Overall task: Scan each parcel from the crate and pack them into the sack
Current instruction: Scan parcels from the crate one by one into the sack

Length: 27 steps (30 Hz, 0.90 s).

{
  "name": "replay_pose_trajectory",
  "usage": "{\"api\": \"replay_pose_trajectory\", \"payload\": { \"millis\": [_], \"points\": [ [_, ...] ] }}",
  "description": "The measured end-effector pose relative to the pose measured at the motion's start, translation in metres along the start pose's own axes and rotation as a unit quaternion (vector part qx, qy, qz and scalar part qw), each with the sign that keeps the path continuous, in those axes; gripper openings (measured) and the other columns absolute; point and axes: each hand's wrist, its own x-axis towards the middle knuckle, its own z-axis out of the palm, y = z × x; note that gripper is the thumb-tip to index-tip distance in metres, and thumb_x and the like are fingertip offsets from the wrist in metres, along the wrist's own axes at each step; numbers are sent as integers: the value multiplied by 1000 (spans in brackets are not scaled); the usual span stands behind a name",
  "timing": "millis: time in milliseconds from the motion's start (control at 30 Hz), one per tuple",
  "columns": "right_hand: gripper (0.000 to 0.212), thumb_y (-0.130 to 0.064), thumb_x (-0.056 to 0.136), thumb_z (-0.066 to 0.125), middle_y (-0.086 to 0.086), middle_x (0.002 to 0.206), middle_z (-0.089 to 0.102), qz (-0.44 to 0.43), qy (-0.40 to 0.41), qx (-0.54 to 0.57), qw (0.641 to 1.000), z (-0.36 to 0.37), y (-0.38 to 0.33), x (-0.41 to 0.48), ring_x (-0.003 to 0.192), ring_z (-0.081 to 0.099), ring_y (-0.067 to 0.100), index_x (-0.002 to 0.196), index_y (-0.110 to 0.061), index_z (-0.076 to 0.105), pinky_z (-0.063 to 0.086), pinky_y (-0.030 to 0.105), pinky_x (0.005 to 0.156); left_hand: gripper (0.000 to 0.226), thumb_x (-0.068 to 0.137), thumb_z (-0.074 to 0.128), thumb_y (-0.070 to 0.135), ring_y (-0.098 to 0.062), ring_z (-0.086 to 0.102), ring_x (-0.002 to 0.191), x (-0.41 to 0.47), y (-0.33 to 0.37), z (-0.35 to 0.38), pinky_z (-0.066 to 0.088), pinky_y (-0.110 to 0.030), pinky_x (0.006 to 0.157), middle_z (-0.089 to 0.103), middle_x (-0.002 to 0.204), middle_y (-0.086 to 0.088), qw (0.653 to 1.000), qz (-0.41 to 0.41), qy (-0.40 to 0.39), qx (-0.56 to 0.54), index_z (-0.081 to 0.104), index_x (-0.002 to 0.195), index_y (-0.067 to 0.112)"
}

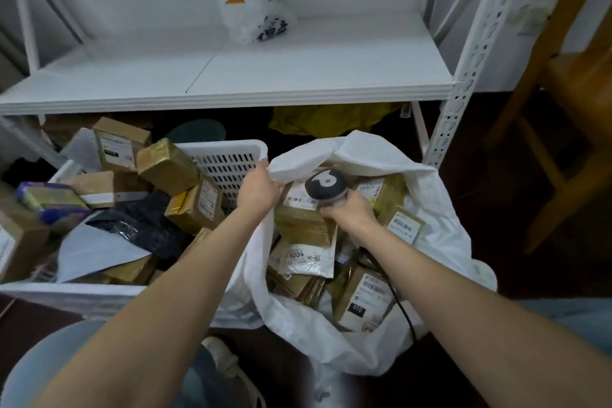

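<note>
A white sack (440, 209) stands open at the centre right, filled with several brown parcels with white labels. My left hand (258, 190) grips the sack's left rim and holds it up. My right hand (347, 210) holds a scanner (326, 184) with a dark round head and also touches a brown parcel (304, 225) on top of the pile in the sack. The scanner's black cable (402, 305) runs down over the parcels. To the left, a white plastic crate (228, 156) holds several brown boxes, a black mailer and a grey mailer.
A white metal shelf (298, 76) spans above, with a white plastic bag (251, 10) on it. Its perforated upright (463, 83) stands just behind the sack. A wooden chair (569, 103) is at the right. A yellow bag (331, 119) lies under the shelf.
</note>
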Motion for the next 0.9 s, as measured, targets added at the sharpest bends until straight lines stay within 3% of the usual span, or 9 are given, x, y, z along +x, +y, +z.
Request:
{"api": "replay_pose_trajectory", "payload": {
  "millis": [67, 167, 300, 500, 733, 900],
  "points": [
    [31, -18, 81, 75, 2, 104, 63, 9, 42, 24, 999, -23, 9, -18, 103, 60, 22, 107, -16, 59, 49, 37, 93, 56, 93, 57, 21, -35, 50, 117, -16, 11, 5, 45, -44, 94, 44, 135, -17, 998, 35, 24, 45, 34, 143, 11],
    [28, -14, 83, 73, 4, 98, 60, 32, 82, 62, 994, -55, 25, -43, 91, 57, 19, 107, -10, 60, 45, 28, 81, 55, 89, 60, 20, -32, 46, 122, -42, 33, 24, 42, -42, 99, 44, 136, -14, 983, 129, 63, 112, 41, 140, 12],
    [38, -17, 81, 74, 11, 114, 66, 80, 142, 69, 984, -101, 59, -59, 108, 61, 29, 116, -6, 63, 46, 30, 83, 45, 89, 60, 24, -27, 44, 124, -86, 75, 77, 43, -39, 97, 44, 136, -9, 971, 211, -11, 111, 50, 132, 15],
    [52, -21, 82, 73, 17, 127, 60, 210, 209, 58, 953, -159, 136, -54, 117, 57, 34, 128, -4, 56, 45, 34, 90, 50, 92, 57, 27, -27, 40, 129, -117, 119, 165, 42, -40, 102, 38, 141, -9, 960, 203, -162, 102, 43, 138, 16],
    [59, -21, 81, 76, 18, 132, 57, 299, 183, 134, 927, -146, 198, -25, 120, 55, 36, 132, -2, 53, 46, 37, 94, 48, 92, 55, 21, -24, 44, 125, -95, 119, 200, 44, -38, 100, 41, 140, -8, 966, 174, -162, 105, 44, 138, 13],
    [45, -10, 82, 70, 18, 123, 62, 297, 197, 175, 918, -140, 181, -16, 110, 60, 37, 125, -5, 58, 50, 36, 85, 47, 92, 56, 22, -23, 45, 124, -79, 111, 179, 47, -35, 95, 43, 137, -6, 968, 172, -125, 131, 45, 137, 15]
  ]
}}
